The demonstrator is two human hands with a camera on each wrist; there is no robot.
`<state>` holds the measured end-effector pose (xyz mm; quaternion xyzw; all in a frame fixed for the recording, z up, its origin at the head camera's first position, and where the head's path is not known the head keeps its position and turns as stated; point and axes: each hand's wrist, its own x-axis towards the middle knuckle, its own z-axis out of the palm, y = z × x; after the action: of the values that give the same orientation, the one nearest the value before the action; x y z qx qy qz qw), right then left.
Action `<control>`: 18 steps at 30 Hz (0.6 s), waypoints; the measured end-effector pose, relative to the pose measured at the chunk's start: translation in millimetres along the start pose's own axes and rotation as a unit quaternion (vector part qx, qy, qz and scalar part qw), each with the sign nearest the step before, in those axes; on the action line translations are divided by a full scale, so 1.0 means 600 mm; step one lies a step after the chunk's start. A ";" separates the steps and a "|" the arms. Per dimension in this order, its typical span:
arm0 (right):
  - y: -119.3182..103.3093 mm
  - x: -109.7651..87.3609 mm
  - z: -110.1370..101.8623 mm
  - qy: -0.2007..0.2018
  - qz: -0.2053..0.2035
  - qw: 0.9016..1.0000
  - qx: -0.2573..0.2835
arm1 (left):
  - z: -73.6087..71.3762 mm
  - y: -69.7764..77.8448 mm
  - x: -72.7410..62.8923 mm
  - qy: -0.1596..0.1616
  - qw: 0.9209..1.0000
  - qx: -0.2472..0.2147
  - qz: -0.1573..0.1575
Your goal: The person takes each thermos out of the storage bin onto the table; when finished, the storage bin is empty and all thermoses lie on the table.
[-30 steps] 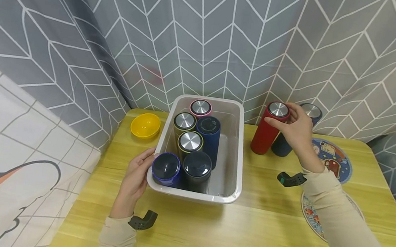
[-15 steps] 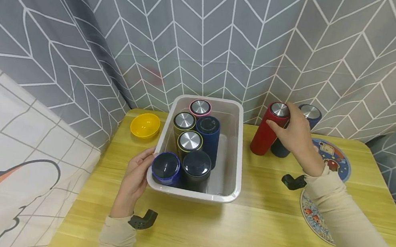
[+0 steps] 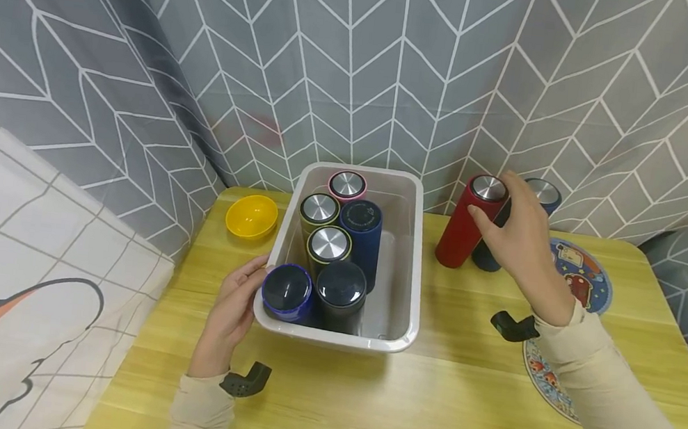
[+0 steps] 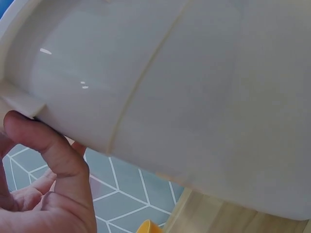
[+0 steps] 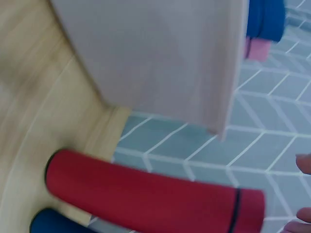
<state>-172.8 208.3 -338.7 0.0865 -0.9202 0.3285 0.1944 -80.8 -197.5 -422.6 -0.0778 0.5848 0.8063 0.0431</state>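
A light grey plastic tub [image 3: 404, 263] holds several upright bottles, among them a navy bottle [image 3: 361, 220], a dark bottle with a glossy black lid [image 3: 341, 285] and a blue-rimmed one [image 3: 288, 289]. My left hand [image 3: 233, 308] grips the tub's near left side, a bent digit [image 4: 53, 150] pressed under the rim in the left wrist view. Outside the tub, a tall red bottle [image 3: 462, 230] with a silver-topped lid stands on the table. My right hand [image 3: 521, 233] hovers spread around its top; in the right wrist view the fingertips show apart from the red bottle [image 5: 155, 194].
Just behind my right hand stands a dark blue bottle [image 3: 544, 193]. A yellow bowl [image 3: 252, 217] sits left of the tub. Two round patterned mats, one blue [image 3: 584, 268] and one light [image 3: 544, 375], lie on the right. A grey patterned curtain [image 3: 384, 72] hangs behind the table.
My right hand has loosened from the red bottle's top and shifted slightly right, its thumb drawing back from the bottle's side. The left hand and tub have stayed in place.
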 end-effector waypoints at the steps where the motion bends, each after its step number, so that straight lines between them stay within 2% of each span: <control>1: -0.008 -0.004 -0.004 -0.006 0.003 1.000 0.002 | -0.001 0.001 0.000 -0.002 1.000 0.001 -0.001; 6: -0.051 -0.039 -0.011 -0.054 -0.002 0.998 0.039 | -0.008 0.007 0.007 -0.028 1.000 0.004 -0.011; 10: -0.082 -0.080 0.003 -0.112 0.007 0.989 0.101 | -0.010 0.012 0.017 -0.050 0.998 0.015 -0.025; 15: -0.121 -0.126 0.044 -0.195 0.020 0.960 0.202 | -0.004 0.015 0.028 -0.041 0.998 0.017 -0.039; 18: -0.143 -0.143 0.073 -0.226 0.010 0.940 0.254 | 0.001 0.012 0.030 -0.015 0.999 0.004 -0.036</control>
<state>-83.3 117.0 -356.4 0.1959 -0.8268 0.5249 -0.0502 -99.9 -199.5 -418.6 -0.0862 0.5838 0.8032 0.0813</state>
